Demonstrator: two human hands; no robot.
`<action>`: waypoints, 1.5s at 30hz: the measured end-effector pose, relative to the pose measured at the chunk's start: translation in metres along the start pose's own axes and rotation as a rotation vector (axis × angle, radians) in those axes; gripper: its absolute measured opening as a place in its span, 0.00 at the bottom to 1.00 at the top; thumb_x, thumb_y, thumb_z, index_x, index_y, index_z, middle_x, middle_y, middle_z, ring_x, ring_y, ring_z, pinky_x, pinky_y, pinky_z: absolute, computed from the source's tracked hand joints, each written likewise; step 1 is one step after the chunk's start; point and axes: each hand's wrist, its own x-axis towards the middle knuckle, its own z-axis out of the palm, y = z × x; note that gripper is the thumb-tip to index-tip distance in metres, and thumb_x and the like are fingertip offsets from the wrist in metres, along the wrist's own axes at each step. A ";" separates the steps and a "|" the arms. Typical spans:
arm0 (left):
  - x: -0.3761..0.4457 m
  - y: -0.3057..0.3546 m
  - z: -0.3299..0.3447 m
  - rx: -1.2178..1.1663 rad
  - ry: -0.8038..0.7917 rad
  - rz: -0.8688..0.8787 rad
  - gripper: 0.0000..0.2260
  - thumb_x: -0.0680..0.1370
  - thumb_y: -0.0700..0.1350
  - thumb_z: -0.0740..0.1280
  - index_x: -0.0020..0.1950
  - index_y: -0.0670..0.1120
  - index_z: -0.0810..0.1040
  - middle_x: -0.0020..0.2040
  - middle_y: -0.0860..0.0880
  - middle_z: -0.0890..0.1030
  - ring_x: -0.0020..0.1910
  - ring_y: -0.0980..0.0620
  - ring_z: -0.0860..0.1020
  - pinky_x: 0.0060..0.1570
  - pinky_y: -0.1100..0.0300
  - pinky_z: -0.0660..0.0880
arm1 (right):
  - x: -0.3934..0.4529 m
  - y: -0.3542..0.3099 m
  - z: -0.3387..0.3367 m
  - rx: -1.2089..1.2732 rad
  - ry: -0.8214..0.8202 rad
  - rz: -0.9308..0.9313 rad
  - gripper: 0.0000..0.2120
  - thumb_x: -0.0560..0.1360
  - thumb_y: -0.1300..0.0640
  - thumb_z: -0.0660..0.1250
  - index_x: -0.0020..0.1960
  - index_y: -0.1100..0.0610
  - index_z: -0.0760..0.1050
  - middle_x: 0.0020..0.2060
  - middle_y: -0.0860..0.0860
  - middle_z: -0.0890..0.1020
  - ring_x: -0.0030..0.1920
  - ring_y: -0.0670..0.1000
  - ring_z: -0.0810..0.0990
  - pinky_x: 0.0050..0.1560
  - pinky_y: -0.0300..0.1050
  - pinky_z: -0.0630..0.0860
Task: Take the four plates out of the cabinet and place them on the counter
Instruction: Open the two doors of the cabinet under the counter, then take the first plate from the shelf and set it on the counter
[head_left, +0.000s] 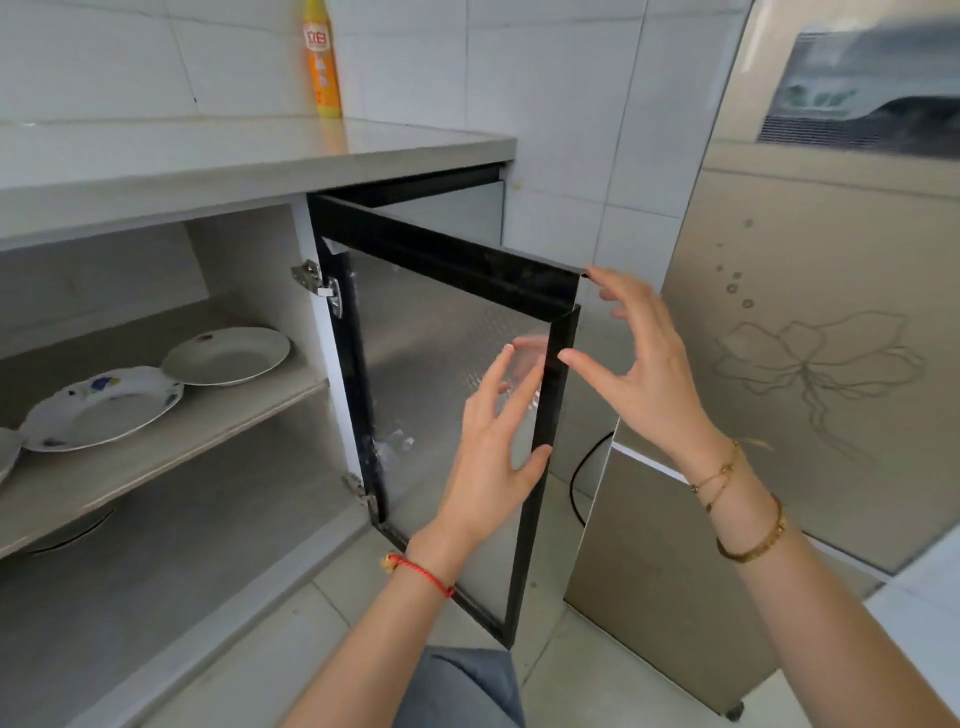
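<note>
At nine o'clock a plate (6, 453) was cut off by the frame edge, only a sliver of its rim showing on the cabinet shelf (171, 441). Beneath the shelf a dark curved shape (72, 532) sat in shadow, too dim to tell what it was. Beside the cut-off plate lay a scalloped plate (101, 408) with blue floral marks, and toward ten o'clock from it a plainer white plate (227, 356) with a small red mark on its rim; their edges looked touching or overlapping. All three lay flat near the shelf's front edge, with open room above them under the counter (249, 156), where a yellow bottle (322, 62) stood at the back, at twelve o'clock.

The cabinet door (457, 374), black-framed with a frosted panel, stood swung wide out. The left hand (488, 457) was spread with straight fingers at the door's free edge, the thumb against the frame; its fingertips blurred behind the panel. The right hand (644, 374), at three o'clock, hovered just outside the door's top corner, fingers loosely splayed and holding nothing. Right of it stood a beige appliance (810, 364) with a flower outline.
</note>
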 end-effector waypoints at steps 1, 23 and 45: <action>0.005 -0.001 0.005 0.013 -0.018 -0.001 0.41 0.74 0.41 0.71 0.79 0.61 0.51 0.80 0.58 0.46 0.73 0.51 0.60 0.71 0.58 0.60 | 0.002 0.006 -0.001 -0.010 0.005 0.014 0.31 0.75 0.45 0.69 0.74 0.43 0.60 0.68 0.39 0.67 0.68 0.46 0.68 0.68 0.55 0.70; -0.009 -0.006 -0.038 0.102 0.041 -0.060 0.28 0.79 0.45 0.66 0.78 0.50 0.61 0.77 0.55 0.63 0.76 0.61 0.58 0.75 0.65 0.56 | 0.009 -0.020 -0.011 -0.097 0.021 -0.008 0.27 0.76 0.51 0.68 0.73 0.51 0.64 0.69 0.47 0.70 0.71 0.47 0.66 0.73 0.48 0.64; -0.208 -0.001 -0.238 0.495 0.519 -0.491 0.17 0.78 0.43 0.68 0.67 0.51 0.75 0.62 0.58 0.79 0.62 0.60 0.76 0.56 0.66 0.72 | -0.023 -0.215 0.161 0.347 -0.283 -0.412 0.17 0.77 0.55 0.68 0.65 0.56 0.74 0.60 0.47 0.78 0.65 0.49 0.72 0.69 0.42 0.66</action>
